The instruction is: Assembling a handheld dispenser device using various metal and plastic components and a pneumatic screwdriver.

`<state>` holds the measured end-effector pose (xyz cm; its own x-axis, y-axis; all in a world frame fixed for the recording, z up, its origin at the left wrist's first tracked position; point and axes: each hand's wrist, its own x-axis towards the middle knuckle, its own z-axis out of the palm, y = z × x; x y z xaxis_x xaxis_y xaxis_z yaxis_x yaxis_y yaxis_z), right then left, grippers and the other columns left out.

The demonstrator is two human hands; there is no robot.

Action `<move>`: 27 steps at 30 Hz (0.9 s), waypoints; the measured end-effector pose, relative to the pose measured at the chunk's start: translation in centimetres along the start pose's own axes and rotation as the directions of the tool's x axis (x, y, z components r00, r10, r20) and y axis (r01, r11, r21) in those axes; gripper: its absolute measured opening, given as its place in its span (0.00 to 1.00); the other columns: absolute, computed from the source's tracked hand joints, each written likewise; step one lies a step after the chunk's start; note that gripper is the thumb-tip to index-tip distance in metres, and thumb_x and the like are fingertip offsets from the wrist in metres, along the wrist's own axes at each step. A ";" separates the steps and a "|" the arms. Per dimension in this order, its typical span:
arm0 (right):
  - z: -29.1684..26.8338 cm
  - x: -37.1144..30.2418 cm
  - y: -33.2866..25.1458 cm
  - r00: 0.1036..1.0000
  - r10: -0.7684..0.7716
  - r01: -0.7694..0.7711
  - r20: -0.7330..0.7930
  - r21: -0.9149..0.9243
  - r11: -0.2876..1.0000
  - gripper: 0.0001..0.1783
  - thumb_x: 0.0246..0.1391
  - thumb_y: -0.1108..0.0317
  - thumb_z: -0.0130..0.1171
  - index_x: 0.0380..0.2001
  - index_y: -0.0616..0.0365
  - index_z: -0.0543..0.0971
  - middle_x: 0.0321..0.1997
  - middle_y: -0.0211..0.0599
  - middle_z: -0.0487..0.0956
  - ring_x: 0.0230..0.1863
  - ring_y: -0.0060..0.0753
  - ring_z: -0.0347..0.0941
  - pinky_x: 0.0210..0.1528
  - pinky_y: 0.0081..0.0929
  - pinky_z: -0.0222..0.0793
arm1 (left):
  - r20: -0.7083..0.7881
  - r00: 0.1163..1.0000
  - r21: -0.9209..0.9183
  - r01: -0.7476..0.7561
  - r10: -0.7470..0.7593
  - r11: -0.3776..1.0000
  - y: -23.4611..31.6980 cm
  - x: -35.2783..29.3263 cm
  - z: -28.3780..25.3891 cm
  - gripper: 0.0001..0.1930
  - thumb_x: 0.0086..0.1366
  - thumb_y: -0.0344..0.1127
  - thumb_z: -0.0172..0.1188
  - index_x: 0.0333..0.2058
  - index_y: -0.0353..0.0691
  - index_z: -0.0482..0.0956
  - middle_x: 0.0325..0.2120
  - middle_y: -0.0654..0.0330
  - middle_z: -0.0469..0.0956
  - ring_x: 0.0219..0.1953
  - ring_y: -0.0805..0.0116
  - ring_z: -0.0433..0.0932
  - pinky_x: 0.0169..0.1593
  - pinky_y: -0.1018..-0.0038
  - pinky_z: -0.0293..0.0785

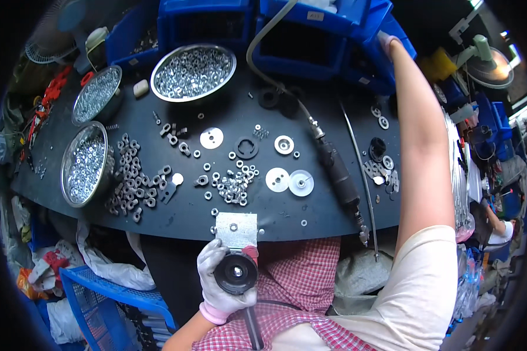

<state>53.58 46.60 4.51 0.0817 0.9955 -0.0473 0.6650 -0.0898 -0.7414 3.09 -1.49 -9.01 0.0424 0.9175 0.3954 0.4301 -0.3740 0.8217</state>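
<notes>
My left hand, in a white glove with a pink cuff, is closed around a round black part with a shiny metal centre. It holds this part just in front of the table edge, below a small metal plate with a nut on it. My right arm stretches far forward to the blue bins at the back right. The right hand is at a blue bin there, its fingers hidden by the bin and the glove.
Metal bowls of nuts stand on the dark table at the left. Loose nuts, discs and springs lie mid-table. An air tool on a hose and a long thin rod lie right of centre.
</notes>
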 end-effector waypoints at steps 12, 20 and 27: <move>-6.2 10.3 5.9 0.998 0.036 -0.035 -0.042 0.007 0.999 0.34 0.55 0.60 0.56 0.64 0.49 0.58 0.60 0.43 0.69 0.59 0.38 0.66 0.61 0.37 0.61 | -0.047 0.998 -0.005 -0.039 0.039 0.999 -0.8 -0.4 0.0 0.47 0.42 0.67 0.67 0.51 0.37 0.61 0.44 0.56 0.65 0.53 0.52 0.67 0.56 0.56 0.65; -5.7 13.7 7.9 0.992 0.064 -0.061 -0.113 0.031 0.998 0.33 0.55 0.59 0.56 0.63 0.49 0.60 0.59 0.42 0.70 0.58 0.37 0.66 0.61 0.35 0.61 | -0.033 0.999 0.000 -0.035 0.035 0.999 -0.7 -0.3 0.2 0.48 0.42 0.67 0.67 0.52 0.38 0.59 0.45 0.56 0.65 0.53 0.52 0.67 0.57 0.57 0.65; -4.4 13.1 7.0 0.984 0.036 -0.028 -0.172 0.046 0.999 0.32 0.55 0.58 0.56 0.62 0.50 0.61 0.59 0.40 0.70 0.58 0.36 0.67 0.60 0.34 0.61 | -0.007 1.000 0.004 -0.027 0.027 1.000 -1.0 -0.3 0.3 0.54 0.39 0.74 0.65 0.54 0.37 0.58 0.45 0.54 0.65 0.54 0.53 0.65 0.58 0.56 0.62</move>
<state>62.58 58.87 1.60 0.2319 0.9718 0.0420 0.6273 -0.1164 -0.7700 2.91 -1.39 -10.06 0.0474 0.9060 0.4205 0.4325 -0.3981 0.8090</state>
